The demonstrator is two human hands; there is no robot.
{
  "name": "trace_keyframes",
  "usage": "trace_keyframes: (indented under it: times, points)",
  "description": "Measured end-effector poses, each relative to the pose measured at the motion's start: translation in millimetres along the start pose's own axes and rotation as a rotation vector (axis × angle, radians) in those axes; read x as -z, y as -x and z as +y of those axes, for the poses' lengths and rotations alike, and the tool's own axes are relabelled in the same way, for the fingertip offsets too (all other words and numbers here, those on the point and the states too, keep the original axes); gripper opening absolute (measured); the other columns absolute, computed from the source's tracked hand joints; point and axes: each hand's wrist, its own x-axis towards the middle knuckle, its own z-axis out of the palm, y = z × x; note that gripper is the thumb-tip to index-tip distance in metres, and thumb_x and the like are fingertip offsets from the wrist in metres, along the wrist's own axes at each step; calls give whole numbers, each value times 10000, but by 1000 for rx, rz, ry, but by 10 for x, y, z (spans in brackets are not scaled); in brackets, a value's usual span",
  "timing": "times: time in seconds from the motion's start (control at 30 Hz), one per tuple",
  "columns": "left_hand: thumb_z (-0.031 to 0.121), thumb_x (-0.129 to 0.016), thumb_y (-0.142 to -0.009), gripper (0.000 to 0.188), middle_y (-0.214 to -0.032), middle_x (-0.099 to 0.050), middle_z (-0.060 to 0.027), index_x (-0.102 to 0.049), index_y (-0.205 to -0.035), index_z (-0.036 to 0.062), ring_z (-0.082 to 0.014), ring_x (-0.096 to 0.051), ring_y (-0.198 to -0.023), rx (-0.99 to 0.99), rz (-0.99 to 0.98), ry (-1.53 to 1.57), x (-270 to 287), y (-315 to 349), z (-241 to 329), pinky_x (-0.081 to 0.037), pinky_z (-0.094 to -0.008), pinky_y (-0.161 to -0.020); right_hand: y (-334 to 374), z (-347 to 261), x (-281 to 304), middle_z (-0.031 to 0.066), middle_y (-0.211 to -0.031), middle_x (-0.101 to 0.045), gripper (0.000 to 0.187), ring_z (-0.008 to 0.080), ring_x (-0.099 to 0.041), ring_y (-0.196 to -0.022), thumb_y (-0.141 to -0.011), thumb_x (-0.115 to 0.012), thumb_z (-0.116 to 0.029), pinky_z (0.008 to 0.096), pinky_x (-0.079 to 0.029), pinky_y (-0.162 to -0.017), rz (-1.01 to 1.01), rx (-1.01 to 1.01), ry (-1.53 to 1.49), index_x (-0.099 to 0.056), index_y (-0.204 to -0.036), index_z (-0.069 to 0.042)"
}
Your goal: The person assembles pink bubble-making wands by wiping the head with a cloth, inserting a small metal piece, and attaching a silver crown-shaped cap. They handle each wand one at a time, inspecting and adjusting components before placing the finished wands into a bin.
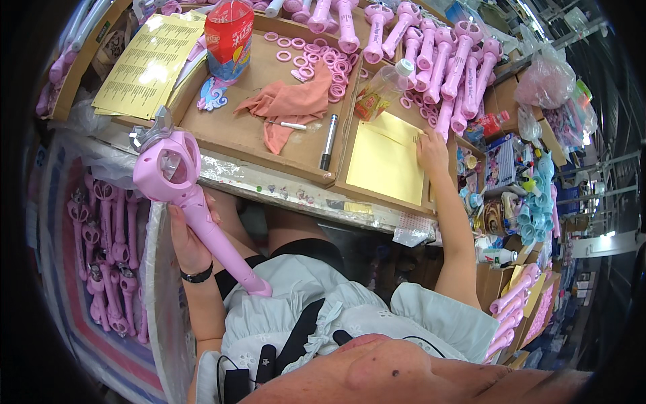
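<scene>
In my left hand (188,236) is a pink toy wand (219,236), its fingers closed around the shaft below the head. The wand is tilted, with a round openwork head and a silver crown (153,132) at the upper left; its lower end lies against my clothing. My right hand (433,153) reaches over the right edge of a stack of yellow sheets (383,165). Its fingers are bent, beside the lower end of a pink wand handle (443,121); what they grip is hidden.
Pink rings (313,59), an orange cloth (289,104), a marker (329,143) and a red drink bag (229,40) occupy the cardboard tray (269,158). A plastic bottle (383,91) leans nearby. Several pink handles (461,60) crowd the back right; finished-looking wands (108,249) lie at left.
</scene>
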Motion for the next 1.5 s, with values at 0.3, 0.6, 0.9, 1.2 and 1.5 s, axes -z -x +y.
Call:
trace_keyframes:
  times: [0.3,0.6,0.9,1.2,1.5]
  points:
    - [563,-481,-888,609,-910,-546,-89,-464,-1129,4,-125,-534,-685,-6,50,-23,134,46,20,-449,-237,-601,390,-32,409,124,-1025,-617,175,272,-608,-907,-773,-691,-134,337,-491,-790,105,-34,-488,-675,-908,-24]
    - [322,-735,-764,825,-1094,-401,-92,-275,-1419,122,-216,-400,-1048,-273,-62,619,143,99,73,-272,-440,-1085,626,-753,855,38,-934,-580,101,84,-529,-780,-861,-629,-56,214,-432,-706,476,-514,-1082,-609,-932,12]
    - [216,-737,-748,758,-1385,-428,-120,-312,-1375,195,-418,-283,-1325,-120,-49,544,-47,380,-53,-246,-595,-1073,344,-1964,1484,91,-886,-563,66,124,-517,-745,-861,-550,49,239,-442,-658,681,-227,-1690,-546,-913,10]
    - [75,-662,-832,594,-1302,-451,-98,-324,-1305,193,-362,-362,-1296,-192,-33,493,-226,497,-97,-339,-557,-1050,413,-2968,1688,107,-810,-572,82,139,-532,-637,-874,-558,33,258,-461,-544,338,-441,-2234,-507,-926,-4]
    - [21,-638,-834,516,-1310,-439,-95,-358,-1236,184,-318,-353,-1314,-167,2,508,-428,553,-213,-326,-507,-1075,402,-3307,1614,97,-827,-586,64,128,-539,-648,-891,-575,-29,254,-464,-588,303,-376,-2151,-516,-913,-15]
